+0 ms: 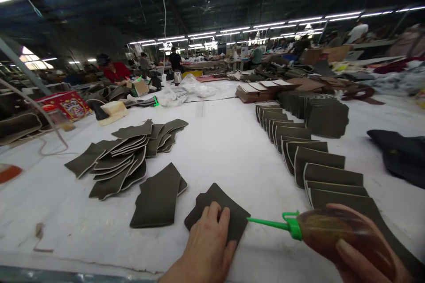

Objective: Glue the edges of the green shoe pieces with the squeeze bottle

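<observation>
My left hand (207, 241) lies flat, fingers stretched, on a dark olive cut piece (219, 210) near the table's front edge. My right hand (358, 252) is wrapped round a brown squeeze bottle (335, 230). Its green nozzle (268, 222) points left, with the tip just at the right edge of that piece. To the left lies another flat dark piece (157, 203), and beyond it a loose fanned pile of the same pieces (122, 154). On the right a row of overlapped dark pieces (299, 150) runs away from me.
The white table top (226, 141) stretches far ahead. A stack of dark pieces (323, 115) and brown sheets (259, 90) sit at the back right. A dark cloth (398, 154) lies far right. A red box (64, 104) stands at left. Other people work at distant tables.
</observation>
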A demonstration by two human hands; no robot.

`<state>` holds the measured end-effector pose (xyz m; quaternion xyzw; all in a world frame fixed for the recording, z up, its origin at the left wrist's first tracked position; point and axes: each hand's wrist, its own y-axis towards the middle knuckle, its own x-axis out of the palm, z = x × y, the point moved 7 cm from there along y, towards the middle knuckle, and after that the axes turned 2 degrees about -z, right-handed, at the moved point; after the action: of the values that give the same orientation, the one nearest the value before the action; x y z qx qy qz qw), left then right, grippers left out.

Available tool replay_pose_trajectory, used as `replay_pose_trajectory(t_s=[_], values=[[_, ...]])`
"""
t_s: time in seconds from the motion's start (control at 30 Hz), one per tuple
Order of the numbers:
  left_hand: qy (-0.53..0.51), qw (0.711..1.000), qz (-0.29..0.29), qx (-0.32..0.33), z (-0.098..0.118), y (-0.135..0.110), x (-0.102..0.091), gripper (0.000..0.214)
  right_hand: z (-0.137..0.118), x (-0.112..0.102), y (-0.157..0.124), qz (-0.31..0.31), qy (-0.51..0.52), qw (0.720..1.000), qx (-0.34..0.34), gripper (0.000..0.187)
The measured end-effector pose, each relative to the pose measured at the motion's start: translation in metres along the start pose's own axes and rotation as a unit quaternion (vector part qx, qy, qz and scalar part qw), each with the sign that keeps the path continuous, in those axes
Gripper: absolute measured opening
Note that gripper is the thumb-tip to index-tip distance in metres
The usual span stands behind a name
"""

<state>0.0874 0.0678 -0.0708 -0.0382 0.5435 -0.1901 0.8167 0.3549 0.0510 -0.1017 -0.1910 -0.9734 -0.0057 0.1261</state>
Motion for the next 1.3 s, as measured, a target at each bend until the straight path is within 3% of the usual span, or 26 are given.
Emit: replay_pose_trajectory(t_s=[0.3, 0.53, 0.7, 0.97, 1.17, 1.3], values=[[0.106, 0.993, -0.054, -0.017, 0.016, 0.003, 0.009, 0.055, -0.015, 0.001, -0.004, -0.014, -0.025, 0.999, -0.018, 0.062], [0.156, 0.988, 0.006, -0.016, 0.026, 0.022, 0.005, 0.038, -0.024, 0.002, -0.005, -0.009, -0.117, 0.990, -0.074, 0.066], [0.139, 0.990, -0.002, -0.029, 0.017, 0.037, -0.009, 0.030, -0.037, 0.008, -0.006, -0.023, -0.215, 0.964, -0.153, 0.063], [0.128, 0.992, 0.020, -0.006, 0.004, 0.041, -0.016, 0.027, -0.047, 0.038, -0.001, -0.069, -0.367, 0.893, -0.249, 0.058], [0.099, 0.994, 0.029, 0.043, -0.003, 0.045, -0.020, 0.041, -0.050, 0.068, -0.003, -0.098, -0.349, 0.901, -0.239, 0.052], [0.087, 0.994, 0.030, 0.059, -0.004, 0.045, -0.021, 0.049, -0.048, 0.087, 0.000, -0.154, -0.370, 0.870, -0.288, 0.048]])
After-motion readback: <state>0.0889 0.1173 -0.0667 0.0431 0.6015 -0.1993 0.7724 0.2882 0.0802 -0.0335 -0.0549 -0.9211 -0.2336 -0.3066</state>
